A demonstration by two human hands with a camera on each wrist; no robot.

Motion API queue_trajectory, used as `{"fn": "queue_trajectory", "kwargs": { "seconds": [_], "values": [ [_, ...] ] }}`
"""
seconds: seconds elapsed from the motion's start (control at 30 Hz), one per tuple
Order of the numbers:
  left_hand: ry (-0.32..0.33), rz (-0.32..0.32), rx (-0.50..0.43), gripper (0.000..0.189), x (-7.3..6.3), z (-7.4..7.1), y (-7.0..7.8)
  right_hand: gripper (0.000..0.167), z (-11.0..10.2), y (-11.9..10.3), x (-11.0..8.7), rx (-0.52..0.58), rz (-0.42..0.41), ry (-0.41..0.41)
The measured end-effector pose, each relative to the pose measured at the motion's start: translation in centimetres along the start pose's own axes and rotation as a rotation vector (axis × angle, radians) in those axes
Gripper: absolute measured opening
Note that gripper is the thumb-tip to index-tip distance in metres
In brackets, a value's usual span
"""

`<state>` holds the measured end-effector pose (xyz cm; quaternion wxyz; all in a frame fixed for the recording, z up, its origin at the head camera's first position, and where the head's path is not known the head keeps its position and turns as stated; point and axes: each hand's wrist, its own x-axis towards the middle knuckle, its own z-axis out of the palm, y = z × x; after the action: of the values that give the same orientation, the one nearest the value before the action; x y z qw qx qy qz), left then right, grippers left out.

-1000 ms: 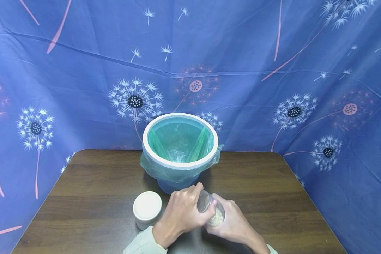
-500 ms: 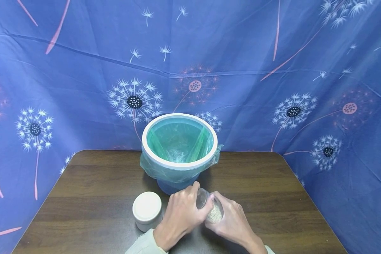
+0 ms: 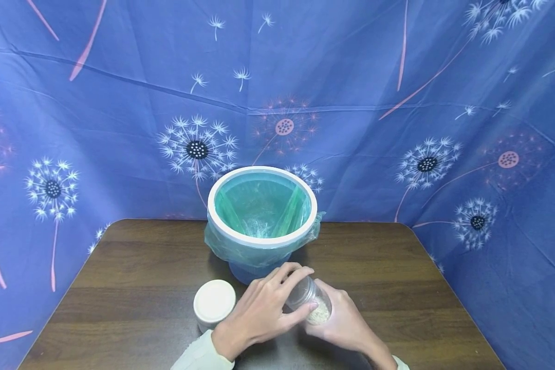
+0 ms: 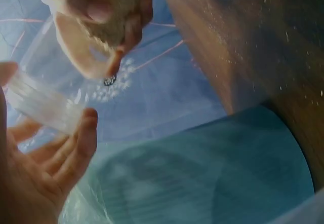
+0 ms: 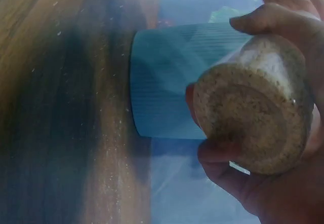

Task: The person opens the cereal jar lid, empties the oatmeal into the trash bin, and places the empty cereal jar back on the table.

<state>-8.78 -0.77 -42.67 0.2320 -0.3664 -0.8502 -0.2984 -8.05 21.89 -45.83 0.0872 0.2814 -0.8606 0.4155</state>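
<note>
In the head view, a clear jar point(image 3: 322, 304) of pale grains lies tilted between both hands, its ridged top facing the bucket. My right hand point(image 3: 344, 321) grips its body; the right wrist view shows the jar's grain-filled base point(image 5: 248, 117) with fingers curled round it. My left hand point(image 3: 265, 308) spans the clear ridged top, thumb on the near side and forefinger on the far side. In the left wrist view, that top, seemingly a lid point(image 4: 45, 102), sits between thumb and fingers. Whether it is loose from the jar I cannot tell.
Behind the hands stands a blue bucket point(image 3: 259, 270) with a white rim point(image 3: 263, 240) and a green plastic liner point(image 3: 259, 205). A white lidded container point(image 3: 215, 300) is by my left wrist. The wooden table point(image 3: 374, 267) backs onto a blue dandelion-print cloth point(image 3: 351, 128).
The left hand's fingers have loosened and straightened over the jar's top. More of the ridged top shows now. The right hand and jar have shifted slightly right.
</note>
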Motion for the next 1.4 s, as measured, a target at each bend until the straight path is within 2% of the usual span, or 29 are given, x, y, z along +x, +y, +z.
{"fn": "queue_trajectory", "kwargs": {
  "seconds": [0.2,0.3,0.47,0.57,0.73,1.0,1.2,1.4],
  "values": [
    [0.001,0.185,0.018,0.059,0.1,-0.6,-0.7,0.066,-1.0,0.0,-0.1,0.165,-0.002,-0.127],
    [0.003,0.259,0.016,0.063,0.1,-0.9,-0.9,0.061,-1.5,0.2,0.0,0.215,-0.044,-0.211],
    [0.004,0.35,-0.04,0.064,0.3,-1.2,-1.1,0.053,-2.1,0.5,0.2,0.314,-0.128,-0.349],
    [0.015,0.378,-0.071,0.061,0.4,-1.3,-1.1,0.051,-2.1,0.6,0.4,0.352,-0.156,-0.393],
    [0.018,0.376,-0.118,0.058,0.3,-1.3,-1.1,0.051,-1.9,0.6,0.4,0.372,-0.178,-0.417],
    [-0.006,0.34,-0.152,0.059,0.0,-1.1,-1.1,0.052,-1.6,0.5,0.2,0.362,-0.174,-0.405],
    [0.021,0.299,-0.097,0.058,-0.2,-0.9,-1.2,0.052,-1.4,0.5,0.1,0.334,-0.138,-0.364],
    [0.078,0.249,-0.04,0.052,-0.3,-0.6,-1.1,0.059,-1.0,0.2,-0.1,0.232,-0.103,-0.288]
  ]
}}
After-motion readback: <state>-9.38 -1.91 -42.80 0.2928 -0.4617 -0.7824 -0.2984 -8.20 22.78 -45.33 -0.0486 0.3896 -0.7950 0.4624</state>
